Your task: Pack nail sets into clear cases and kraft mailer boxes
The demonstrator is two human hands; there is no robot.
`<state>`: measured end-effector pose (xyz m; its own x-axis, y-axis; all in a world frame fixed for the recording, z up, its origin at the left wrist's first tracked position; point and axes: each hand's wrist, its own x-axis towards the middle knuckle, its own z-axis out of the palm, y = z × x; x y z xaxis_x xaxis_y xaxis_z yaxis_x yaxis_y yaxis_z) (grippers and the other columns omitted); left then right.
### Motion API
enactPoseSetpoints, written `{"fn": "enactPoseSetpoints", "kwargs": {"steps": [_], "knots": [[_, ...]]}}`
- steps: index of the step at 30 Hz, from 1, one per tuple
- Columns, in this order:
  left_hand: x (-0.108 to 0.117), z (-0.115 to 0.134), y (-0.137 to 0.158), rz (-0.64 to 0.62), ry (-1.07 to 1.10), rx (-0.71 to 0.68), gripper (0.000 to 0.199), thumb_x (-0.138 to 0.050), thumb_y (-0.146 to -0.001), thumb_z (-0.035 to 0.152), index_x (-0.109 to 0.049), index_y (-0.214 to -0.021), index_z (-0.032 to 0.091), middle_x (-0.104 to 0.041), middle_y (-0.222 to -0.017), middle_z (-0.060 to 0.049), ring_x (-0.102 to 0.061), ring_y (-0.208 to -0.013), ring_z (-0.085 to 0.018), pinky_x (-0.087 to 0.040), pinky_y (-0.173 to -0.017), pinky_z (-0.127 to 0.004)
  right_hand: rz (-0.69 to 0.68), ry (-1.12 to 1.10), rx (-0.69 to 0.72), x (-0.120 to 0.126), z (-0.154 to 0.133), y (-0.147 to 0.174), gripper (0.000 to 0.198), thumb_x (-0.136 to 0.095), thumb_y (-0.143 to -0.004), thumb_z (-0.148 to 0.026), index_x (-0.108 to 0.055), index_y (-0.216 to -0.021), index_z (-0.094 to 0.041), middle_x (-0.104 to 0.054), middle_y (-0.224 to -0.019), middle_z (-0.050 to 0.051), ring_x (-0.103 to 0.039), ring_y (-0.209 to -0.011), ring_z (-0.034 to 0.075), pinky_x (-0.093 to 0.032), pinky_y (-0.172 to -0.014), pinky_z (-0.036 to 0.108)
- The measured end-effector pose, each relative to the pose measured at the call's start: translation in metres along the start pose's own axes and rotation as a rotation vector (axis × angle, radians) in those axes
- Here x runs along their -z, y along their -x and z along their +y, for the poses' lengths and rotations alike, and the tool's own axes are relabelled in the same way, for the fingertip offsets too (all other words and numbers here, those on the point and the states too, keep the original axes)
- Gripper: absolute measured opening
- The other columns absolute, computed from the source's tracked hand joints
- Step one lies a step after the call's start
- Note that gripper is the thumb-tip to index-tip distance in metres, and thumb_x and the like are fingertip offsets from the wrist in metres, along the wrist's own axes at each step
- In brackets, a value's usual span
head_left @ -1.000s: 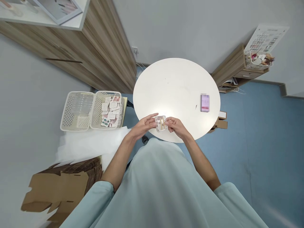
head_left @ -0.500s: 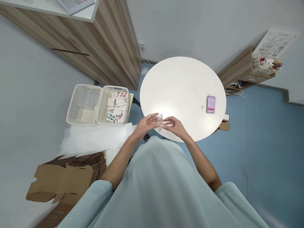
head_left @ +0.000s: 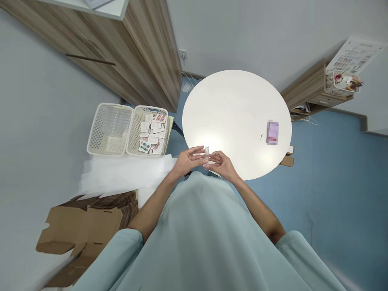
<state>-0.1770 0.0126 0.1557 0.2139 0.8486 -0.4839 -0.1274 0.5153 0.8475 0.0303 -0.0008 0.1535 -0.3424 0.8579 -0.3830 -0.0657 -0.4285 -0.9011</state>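
Between my two hands, over the near edge of the round white table, a small clear plastic case is held upright, seen edge-on. My left hand grips its left side with thumb and fingers. From the right, my right hand pinches it, thumb near the lower end and fingers curled. What the case contains is too small to make out. A purple pack, partly blurred, lies on the right side of the table.
Left of the table, one white basket holds stacked clear plastic cases. Beside it, another basket holds several small printed packets. White sheets and flattened cardboard boxes lie nearer. A wooden cabinet stands behind.
The clear case has turned from slightly open or angled to a narrow edge-on shape, its halves closer together. Both hands stay on it; the whole view has shifted slightly.
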Motion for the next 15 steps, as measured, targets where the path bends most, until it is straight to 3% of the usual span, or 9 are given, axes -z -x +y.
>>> {"fn": "enactPoseSetpoints", "kwargs": {"steps": [9, 15], "knots": [[-0.002, -0.003, 0.002, -0.007, 0.029, 0.058, 0.088, -0.104, -0.052, 0.047, -0.073, -0.128, 0.015, -0.073, -0.134, -0.019, -0.073, -0.12, -0.041, -0.059, -0.106, -0.054, -0.027, 0.024, -0.028, 0.005, 0.006, 0.002, 0.052, -0.094, -0.071, -0.046, -0.054, -0.097, -0.027, -0.078, -0.119, 0.007, -0.072, -0.123, 0.03, -0.065, -0.094, 0.044], [-0.002, -0.005, -0.003, -0.03, 0.002, 0.059, 0.087, -0.103, -0.055, 0.044, -0.072, -0.132, 0.016, -0.073, -0.133, -0.019, -0.075, -0.116, -0.038, -0.059, -0.105, -0.054, -0.034, 0.183, -0.016, 0.009, -0.005, 0.008, 0.045, -0.088, -0.078, -0.049, -0.058, -0.102, -0.026, -0.077, -0.119, 0.007, -0.074, -0.118, 0.028, -0.062, -0.1, 0.046]]}}
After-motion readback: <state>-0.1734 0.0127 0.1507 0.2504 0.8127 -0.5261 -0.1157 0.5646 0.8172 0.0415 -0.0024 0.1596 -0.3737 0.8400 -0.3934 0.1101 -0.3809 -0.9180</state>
